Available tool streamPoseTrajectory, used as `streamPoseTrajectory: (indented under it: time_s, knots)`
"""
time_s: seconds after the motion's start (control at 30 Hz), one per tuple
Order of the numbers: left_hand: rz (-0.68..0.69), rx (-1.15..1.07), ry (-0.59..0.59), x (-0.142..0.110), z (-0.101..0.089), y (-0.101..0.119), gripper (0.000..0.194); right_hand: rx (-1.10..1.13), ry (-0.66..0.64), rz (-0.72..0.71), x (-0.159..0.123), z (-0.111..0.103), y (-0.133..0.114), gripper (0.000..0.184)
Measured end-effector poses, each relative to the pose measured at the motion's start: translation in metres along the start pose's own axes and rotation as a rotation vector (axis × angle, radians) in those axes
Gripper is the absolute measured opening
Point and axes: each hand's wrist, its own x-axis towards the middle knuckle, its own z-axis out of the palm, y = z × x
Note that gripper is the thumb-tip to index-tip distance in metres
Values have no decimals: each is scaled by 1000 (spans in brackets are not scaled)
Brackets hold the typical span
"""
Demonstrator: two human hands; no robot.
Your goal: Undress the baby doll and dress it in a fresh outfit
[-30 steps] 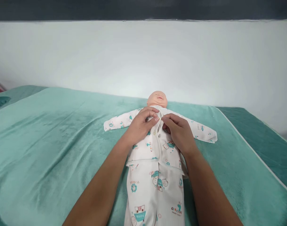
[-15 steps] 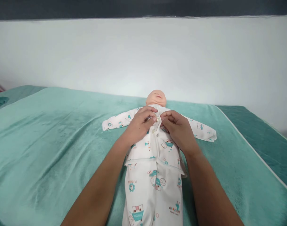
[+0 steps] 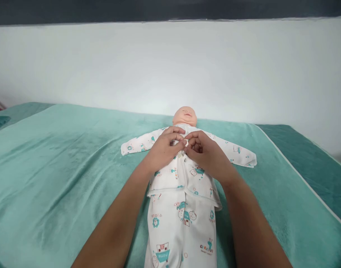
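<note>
A baby doll [image 3: 185, 116] lies on its back, dressed in a white printed shirt [image 3: 170, 178] and matching trousers [image 3: 184, 230]. My left hand [image 3: 169, 145] rests on the chest, thumb and fingers closed on the shirt's front edge. From the other side my right hand [image 3: 202, 149] pinches the same front opening, its fingertips meeting the left thumb. A small pale button [image 3: 186, 143] shows partly between the fingertips. Lower on the front, another button [image 3: 180, 153] and a dark round snap or button [image 3: 185, 160] are visible. Whether the upper one is fastened is hidden.
A green plush blanket [image 3: 61, 167] with soft folds covers the bed. Darker green cloth [image 3: 304, 156] lies beyond its white-edged border on the right. Behind the doll's head rises a white wall [image 3: 170, 67] with a dark band on top.
My right hand has shifted left toward the left fingertips, bringing the shirt's two front edges together. My left hand has hardly moved.
</note>
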Motion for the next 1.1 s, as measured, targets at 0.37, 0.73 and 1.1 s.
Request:
streamPoseTrajectory:
  time_s: [0.37, 0.73, 1.1]
  knots:
    - [-21, -25, -9, -1, -4, 2, 16, -36, 1, -28, 1, 3, -1, 31]
    - [-49, -83, -44, -1, -6, 3, 13, 220, -27, 26, 1, 3, 0, 35]
    - [-10, -14, -233, -10, -34, 9, 14, -255, 89, 178, -17, -9, -31, 27]
